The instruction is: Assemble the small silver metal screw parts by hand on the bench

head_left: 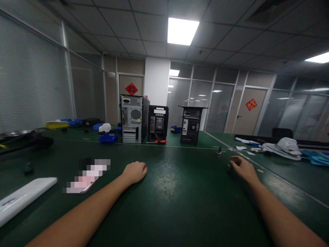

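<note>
My left hand (pixel 135 172) rests on the green table with its fingers curled into a loose fist, and nothing shows in it. To its left lies a blurred-out pinkish flat object (pixel 88 179). On the right, the thumb and fingers of my right hand (pixel 243 168) are bent around a small dark metal piece (pixel 228 167) that stands on the table; the hand partly hides it. A similar small metal piece (pixel 219 151) with a narrow top stands upright a little farther off, apart from the hand.
Three computer cases (pixel 132 118) stand at the back, with a red-handled screwdriver (pixel 161 141) before the middle one. Blue bins (pixel 108 138) and a yellow tray (pixel 56 125) are at back left. A white slab (pixel 25 197) lies front left; a white hat (pixel 285 147) lies right.
</note>
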Demonstrator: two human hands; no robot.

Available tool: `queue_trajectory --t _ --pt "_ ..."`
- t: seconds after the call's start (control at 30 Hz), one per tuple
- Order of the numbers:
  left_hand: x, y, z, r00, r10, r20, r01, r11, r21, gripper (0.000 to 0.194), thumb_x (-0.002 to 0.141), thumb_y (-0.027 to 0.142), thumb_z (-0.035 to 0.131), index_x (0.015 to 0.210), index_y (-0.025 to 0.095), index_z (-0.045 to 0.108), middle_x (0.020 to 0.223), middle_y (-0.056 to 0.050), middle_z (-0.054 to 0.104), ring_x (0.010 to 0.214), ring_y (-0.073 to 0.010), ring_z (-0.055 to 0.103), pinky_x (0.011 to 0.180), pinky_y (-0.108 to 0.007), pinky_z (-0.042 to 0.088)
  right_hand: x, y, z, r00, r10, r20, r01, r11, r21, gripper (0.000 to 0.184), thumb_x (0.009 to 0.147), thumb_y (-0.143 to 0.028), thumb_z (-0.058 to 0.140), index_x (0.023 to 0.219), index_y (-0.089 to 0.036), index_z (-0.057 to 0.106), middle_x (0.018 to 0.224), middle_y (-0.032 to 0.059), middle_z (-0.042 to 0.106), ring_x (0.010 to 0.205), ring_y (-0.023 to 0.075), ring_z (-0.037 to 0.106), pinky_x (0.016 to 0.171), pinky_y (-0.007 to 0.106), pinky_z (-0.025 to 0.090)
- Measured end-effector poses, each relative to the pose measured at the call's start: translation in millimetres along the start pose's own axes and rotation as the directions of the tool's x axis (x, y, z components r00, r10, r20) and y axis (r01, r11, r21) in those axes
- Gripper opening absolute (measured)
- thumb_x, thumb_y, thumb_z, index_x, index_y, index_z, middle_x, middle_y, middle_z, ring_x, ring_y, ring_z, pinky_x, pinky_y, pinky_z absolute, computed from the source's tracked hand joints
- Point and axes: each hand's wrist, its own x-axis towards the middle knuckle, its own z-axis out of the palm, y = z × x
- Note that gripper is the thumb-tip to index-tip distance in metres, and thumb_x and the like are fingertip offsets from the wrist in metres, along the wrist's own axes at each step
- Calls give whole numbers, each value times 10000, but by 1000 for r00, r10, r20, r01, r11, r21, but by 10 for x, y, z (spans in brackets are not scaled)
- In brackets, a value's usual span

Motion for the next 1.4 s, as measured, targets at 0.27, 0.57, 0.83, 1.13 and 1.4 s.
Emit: queue_trajectory --t 0.27,0.57,0.83,1.13,1.4 --pt "12 -30 31 1000 8 -19 -8 1000 0 390 949 438 385 897 197 687 943 -133 727 848 -273 699 706 -367 533 6 -49 -18 996 44 83 -46 998 32 406 780 -450 600 1072 -202 734 995 97 775 955 293 716 839 396 528" --pt "18 -26 48 1000 3 -30 -2 1000 24 384 950 431 386 888 200 687 932 -133 728 855 -287 702 737 -389 536 -40 -65 2 953 270 138 -296 927 229 466 693 -513 705 1019 -181 740 970 121 778 671 250 726 684 360 553" --pt "12 -22 41 1000 -2 -15 2 1000 15 382 955 439 389 897 206 686 938 -119 730 848 -259 701 733 -353 535 -46 -58 101 953 250 169 -274 952 134 532 680 -657 676 933 -189 700 938 130 763 773 274 715 699 380 531" --pt "-13 -5 8 1000 -2 -26 2 1000 3 365 955 426 408 897 195 685 931 -125 720 847 -261 694 725 -350 523 -217 -462 127 970 -82 231 52 989 136 400 727 -363 700 1097 -218 651 1082 87 745 1023 260 687 918 370 506" --pt "-190 493 -82 991 119 -57 -127 977 -169 341 965 472 435 1040 246 679 955 -79 723 893 -243 682 762 -321 488 -704 -1885 141 799 -488 350 447 873 197 426 846 -362 670 1245 -221 626 1124 80 699 1054 254 631 955 421 463"
